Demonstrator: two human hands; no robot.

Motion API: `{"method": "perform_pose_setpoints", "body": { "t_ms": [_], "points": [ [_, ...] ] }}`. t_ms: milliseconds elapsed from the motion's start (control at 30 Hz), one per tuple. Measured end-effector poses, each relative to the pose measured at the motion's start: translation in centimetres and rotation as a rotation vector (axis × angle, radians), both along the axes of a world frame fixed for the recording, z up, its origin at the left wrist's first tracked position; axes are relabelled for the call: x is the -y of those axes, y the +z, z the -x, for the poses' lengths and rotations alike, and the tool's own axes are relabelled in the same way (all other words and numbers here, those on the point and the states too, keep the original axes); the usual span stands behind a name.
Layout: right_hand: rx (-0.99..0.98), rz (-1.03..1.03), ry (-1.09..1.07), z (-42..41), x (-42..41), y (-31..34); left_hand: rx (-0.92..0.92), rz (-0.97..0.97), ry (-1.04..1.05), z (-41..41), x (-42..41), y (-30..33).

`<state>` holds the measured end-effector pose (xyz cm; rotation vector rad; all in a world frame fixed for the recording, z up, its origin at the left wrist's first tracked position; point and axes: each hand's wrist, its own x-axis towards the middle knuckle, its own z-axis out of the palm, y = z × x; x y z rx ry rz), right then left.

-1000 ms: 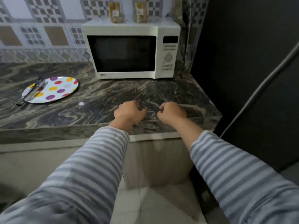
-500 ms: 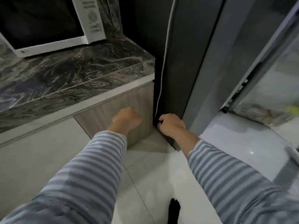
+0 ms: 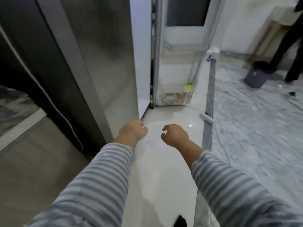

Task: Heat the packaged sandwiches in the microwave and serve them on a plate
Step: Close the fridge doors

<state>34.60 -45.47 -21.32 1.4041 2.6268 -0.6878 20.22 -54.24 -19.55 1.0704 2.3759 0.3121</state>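
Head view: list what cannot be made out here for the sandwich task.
- Microwave, plate and sandwiches: outside the head view.
- Fridge interior: hidden behind its grey side panel.
- Open fridge door: bottom bin contents blurred, not identifiable.
- Counter: cut off by the left edge.
- Left hand and right hand: loosely curled and empty, fingertips motion-blurred.
- Bystander: cropped at the top right corner.

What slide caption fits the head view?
Both empty hands, left and right, reach toward the open fridge door.

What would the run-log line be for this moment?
stage: at fridge | left hand: empty | right hand: empty | fridge door: ajar | sandwiches: not visible
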Motion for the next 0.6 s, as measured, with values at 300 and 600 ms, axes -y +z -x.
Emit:
{"method": "perform_pose_setpoints", "body": {
  "t_ms": [300,600],
  "points": [
    [-0.038,-0.092,-0.242,-10.4,-20.7,3.2,0.009,-0.108,-0.165,-9.0,-23.5,2.2],
    [-0.139,-0.158,-0.369,-13.4,-40.4,5.1,-0.036,-0.182,-0.272,-10.7,-44.9,4.0]
  ]
}}
